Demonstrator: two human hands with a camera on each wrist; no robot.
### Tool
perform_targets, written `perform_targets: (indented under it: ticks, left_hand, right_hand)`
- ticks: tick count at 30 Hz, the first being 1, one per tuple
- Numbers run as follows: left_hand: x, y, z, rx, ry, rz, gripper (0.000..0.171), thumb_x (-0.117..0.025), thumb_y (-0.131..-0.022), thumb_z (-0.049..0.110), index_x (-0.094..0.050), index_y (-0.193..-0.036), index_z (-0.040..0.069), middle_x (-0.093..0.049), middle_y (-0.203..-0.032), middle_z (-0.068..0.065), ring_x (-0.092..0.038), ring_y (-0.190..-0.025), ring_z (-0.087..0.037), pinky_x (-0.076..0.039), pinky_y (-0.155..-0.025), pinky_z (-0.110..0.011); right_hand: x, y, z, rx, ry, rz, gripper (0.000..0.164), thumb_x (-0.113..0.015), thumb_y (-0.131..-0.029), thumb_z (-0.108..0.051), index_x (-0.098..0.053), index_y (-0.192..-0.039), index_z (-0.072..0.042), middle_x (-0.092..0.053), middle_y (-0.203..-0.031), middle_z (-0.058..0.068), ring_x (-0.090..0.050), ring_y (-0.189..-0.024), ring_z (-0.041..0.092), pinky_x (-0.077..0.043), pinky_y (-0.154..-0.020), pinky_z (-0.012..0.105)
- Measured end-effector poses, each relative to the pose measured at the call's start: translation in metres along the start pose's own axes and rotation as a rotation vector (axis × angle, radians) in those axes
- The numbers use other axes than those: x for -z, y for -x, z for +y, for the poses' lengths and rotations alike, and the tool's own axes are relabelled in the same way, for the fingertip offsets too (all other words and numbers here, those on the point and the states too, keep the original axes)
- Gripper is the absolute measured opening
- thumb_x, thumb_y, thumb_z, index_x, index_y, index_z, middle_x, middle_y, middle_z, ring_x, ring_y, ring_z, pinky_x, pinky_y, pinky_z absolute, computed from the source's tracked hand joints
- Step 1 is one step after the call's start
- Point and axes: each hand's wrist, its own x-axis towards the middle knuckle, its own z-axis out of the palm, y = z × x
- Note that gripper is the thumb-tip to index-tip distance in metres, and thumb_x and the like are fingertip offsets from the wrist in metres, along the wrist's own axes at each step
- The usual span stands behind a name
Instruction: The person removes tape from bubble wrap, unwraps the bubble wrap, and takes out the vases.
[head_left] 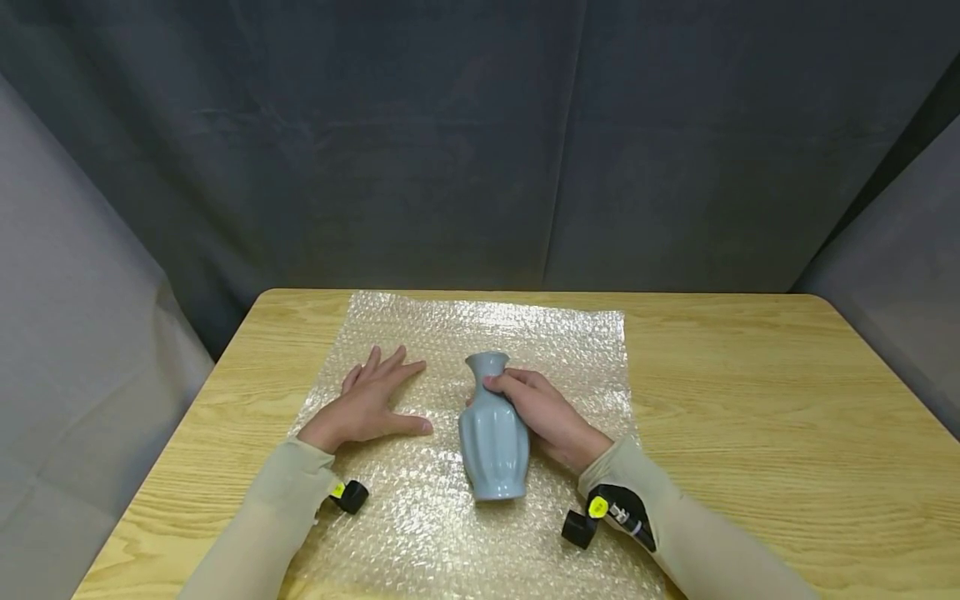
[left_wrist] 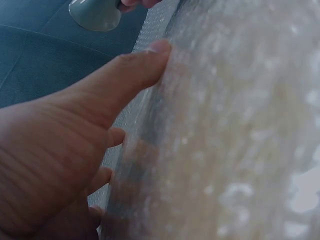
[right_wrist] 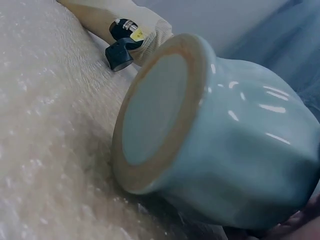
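Observation:
A pale blue-green glazed vase (head_left: 495, 446) with a fluted body and flared mouth lies over a sheet of bubble wrap (head_left: 420, 533), its mouth toward the far edge. My right hand (head_left: 551, 415) grips the vase at its neck, thumb on top and fingers round the far side, partly hidden. In the right wrist view the vase's base (right_wrist: 155, 112) faces the camera, with an unglazed brownish ring close over the wrap. To the left, my left hand (head_left: 369, 408) rests on the bubble wrap with its fingers spread. Its thumb (left_wrist: 130, 75) presses the plastic in the left wrist view.
The wrap lies on a light wood-grain table (head_left: 750, 417), whose surface shows on both sides. A dark grey curtain (head_left: 420, 150) hangs behind the far edge, with pale cloth (head_left: 75, 358) at the left. Small black wrist cameras (head_left: 579, 528) sit on both sleeves.

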Motion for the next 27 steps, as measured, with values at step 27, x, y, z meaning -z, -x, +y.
perform_targets:
  ticks: [27]
  left_hand:
    - [-0.002, -0.001, -0.002, -0.007, -0.008, 0.005, 0.1, -0.078, -0.083, 0.063, -0.034, -0.163, 0.022, -0.009, -0.176, -0.015, 0.01, -0.161, -0.047, 0.004, -0.126, -0.069]
  right_hand:
    - [-0.005, 0.012, -0.008, 0.219, 0.161, 0.049, 0.044, -0.044, -0.11, -0.034, -0.049, -0.143, -0.005, -0.07, -0.124, 0.021, -0.073, -0.097, 0.018, -0.06, -0.087, 0.035]
